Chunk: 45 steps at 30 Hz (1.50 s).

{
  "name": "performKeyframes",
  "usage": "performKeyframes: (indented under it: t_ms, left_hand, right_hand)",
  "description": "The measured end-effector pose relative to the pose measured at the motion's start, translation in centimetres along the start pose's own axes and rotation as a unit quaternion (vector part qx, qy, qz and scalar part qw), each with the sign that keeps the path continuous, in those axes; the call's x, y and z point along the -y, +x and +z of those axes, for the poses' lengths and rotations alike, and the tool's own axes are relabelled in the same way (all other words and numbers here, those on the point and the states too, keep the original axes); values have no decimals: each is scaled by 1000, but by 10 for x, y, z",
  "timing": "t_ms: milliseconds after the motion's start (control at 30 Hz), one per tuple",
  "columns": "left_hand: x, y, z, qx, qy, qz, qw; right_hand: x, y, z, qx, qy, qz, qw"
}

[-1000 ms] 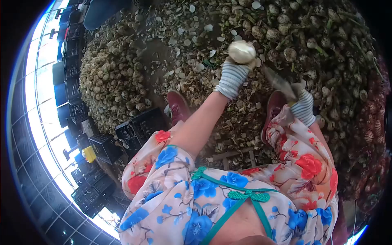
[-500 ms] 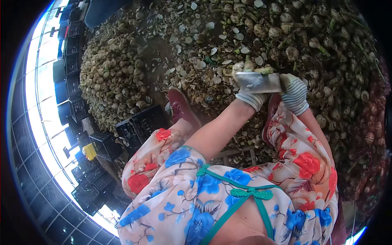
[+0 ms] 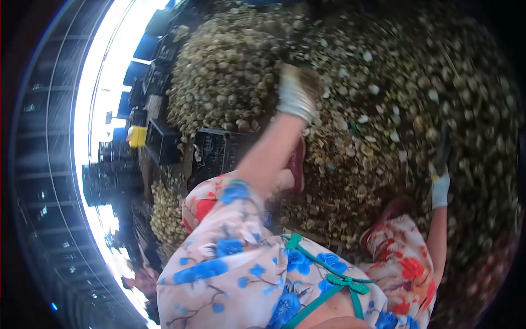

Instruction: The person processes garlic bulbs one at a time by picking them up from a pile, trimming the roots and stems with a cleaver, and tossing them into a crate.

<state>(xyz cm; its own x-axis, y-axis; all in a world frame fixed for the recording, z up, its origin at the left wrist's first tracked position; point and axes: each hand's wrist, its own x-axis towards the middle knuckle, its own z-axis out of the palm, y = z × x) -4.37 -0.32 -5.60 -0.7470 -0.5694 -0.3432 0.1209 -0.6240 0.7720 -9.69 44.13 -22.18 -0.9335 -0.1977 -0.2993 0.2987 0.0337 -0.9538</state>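
Head view: right hand grips knife, frame right. Left hand blurred, grip unclear, beside bulb pile, upper left; black crate below pile.

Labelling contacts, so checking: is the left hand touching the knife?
Apart. The head view shows the left hand well clear of the knife, with scraps between them.

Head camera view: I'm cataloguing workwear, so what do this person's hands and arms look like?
The left hand wears a whitish glove, faintly striped at the cuff and tan towards the fingers; the right hand wears a pale, blurred one. The loose, pale left sleeve with blue flowers ends in green trim. I can't make out a right sleeve.
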Motion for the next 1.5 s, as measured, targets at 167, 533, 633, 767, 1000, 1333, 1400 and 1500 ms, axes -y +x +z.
performKeyframes:
  t_ms: [167, 533, 633, 767, 1000, 1333, 1400, 1500]
  left_hand:
    - [146, -71, 38, 72, 56, -486, 869]
    - [196, -129, 51, 359, 229, -147, 893]
    - [266, -72, -2, 327, 240, -403, 820]
    - [217, -116, 32, 216, -195, -552, 781]
    - [202, -123, 31, 103, -396, -691, 596]
    - [187, -106, 65, 212, 130, -327, 911]
    - [178, -99, 68, 162, 311, -281, 893]
    - [175, -118, 84, -4, -59, -428, 902]
  right_hand:
    - [17, -48, 22, 2, 180, -2, 984]
    - [93, -111, 54, 180, -237, -242, 923]
    - [118, -102, 48, 44, -363, -252, 896]
    - [112, -100, 47, 79, -390, -253, 882]
    - [102, -106, 40, 111, -396, -240, 879]
    - [42, -108, 15, -17, -265, -72, 962]
    - [60, -116, 26, 41, -320, -139, 936]
    - [79, -112, 53, 78, -408, -309, 856]
